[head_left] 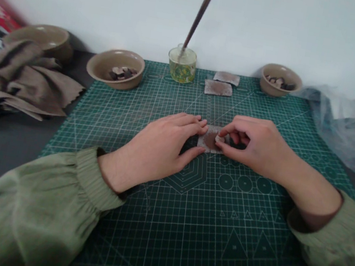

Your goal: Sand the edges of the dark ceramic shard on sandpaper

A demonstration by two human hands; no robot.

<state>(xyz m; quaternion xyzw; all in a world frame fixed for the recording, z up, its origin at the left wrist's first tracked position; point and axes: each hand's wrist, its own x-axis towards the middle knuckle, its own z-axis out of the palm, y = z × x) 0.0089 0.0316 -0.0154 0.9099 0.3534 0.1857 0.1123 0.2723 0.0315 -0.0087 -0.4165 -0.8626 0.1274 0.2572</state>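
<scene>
A flat grey rectangular piece (210, 141) with a brown middle lies on the green cutting mat (179, 224). My left hand (165, 142) holds its left end, thumb at the near edge and fingertips at the far edge. Over the right part of that piece, my right hand (254, 141) pinches a small pale chip (220, 139) between thumb and forefinger. The chip appears to touch the brown surface. Part of the flat piece's right end is hidden by my right fingers.
Two similar flat pieces (218, 88) lie farther back. Behind the mat's far edge area stand a glass cup (181, 66) with a brush (203, 10), a left bowl (98, 65) and a right bowl (270, 88) of chips. A brown cloth (32, 81) and clear plastic bag (344, 129) flank them.
</scene>
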